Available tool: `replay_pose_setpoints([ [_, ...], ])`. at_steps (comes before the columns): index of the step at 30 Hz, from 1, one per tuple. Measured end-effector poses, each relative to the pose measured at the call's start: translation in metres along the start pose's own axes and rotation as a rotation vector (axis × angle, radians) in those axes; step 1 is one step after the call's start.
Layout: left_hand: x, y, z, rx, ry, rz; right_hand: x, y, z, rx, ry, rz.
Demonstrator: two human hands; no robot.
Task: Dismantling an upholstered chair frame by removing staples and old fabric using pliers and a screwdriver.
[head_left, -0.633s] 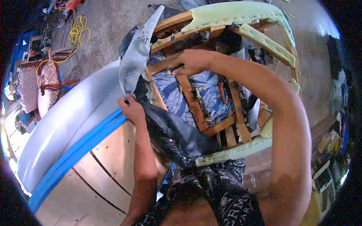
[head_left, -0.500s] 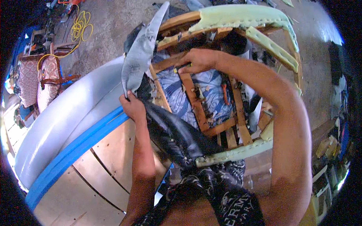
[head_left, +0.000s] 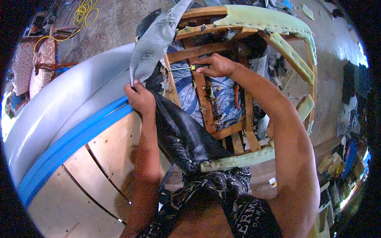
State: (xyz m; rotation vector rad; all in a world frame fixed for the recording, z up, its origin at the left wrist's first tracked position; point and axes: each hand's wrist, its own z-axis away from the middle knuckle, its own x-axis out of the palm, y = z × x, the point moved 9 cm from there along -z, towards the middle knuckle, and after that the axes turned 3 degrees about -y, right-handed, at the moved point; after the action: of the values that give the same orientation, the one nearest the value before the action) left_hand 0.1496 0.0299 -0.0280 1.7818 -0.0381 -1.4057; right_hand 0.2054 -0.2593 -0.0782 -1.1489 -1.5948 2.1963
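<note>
Where the left hand (head_left: 142, 98) meets the lower end of a long, grey, fabric-backed strip (head_left: 152, 49), thumb and fingers are closed upon it in a pinch. Glossy black leather-like upholstery (head_left: 180, 129) lies just beside this hand, along the near left side of a bare wooden furniture frame (head_left: 203, 99). The right hand (head_left: 217, 65), above the frame's opening, has its fingers curled around the yellow-and-black handle of a slim, metal-shafted screwdriver-like tool (head_left: 193, 68); the shaft points left, toward the frame's side rail. Much of the handle is covered by the fingers, and whether the tip touches wood or the dark material there cannot be told. Some left fingertips are hidden. The strip's upper end is cut off by the view's top edge. An orange-red object (head_left: 237, 97), hard to identify, shows against blue-and-white patterned cloth (head_left: 186, 89).
</note>
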Motion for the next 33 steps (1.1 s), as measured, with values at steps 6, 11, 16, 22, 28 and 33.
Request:
replay_pose_setpoints([
  [6,-0.004,0.017,-0.002,0.124,0.035,-0.033,-0.031,-0.051,-0.006,0.19,-0.141,0.341],
  [11,-0.001,0.008,-0.003,0.123,0.055,-0.054,0.002,-0.008,-0.003,0.122,-0.039,0.039],
  [16,0.011,0.015,0.003,0.145,0.042,0.061,-0.003,0.001,0.004,0.092,0.022,0.033],
  [22,-0.012,0.021,-0.005,0.233,0.105,-0.021,-0.048,-0.131,-0.067,0.08,-0.423,0.64],
  [28,-0.003,0.015,0.001,0.2,0.065,0.014,0.003,-0.231,-0.146,-0.161,-0.554,1.083],
  [33,-0.011,0.017,-0.004,0.211,0.073,0.028,-0.055,-0.177,-0.09,-0.18,-0.271,0.886],
])
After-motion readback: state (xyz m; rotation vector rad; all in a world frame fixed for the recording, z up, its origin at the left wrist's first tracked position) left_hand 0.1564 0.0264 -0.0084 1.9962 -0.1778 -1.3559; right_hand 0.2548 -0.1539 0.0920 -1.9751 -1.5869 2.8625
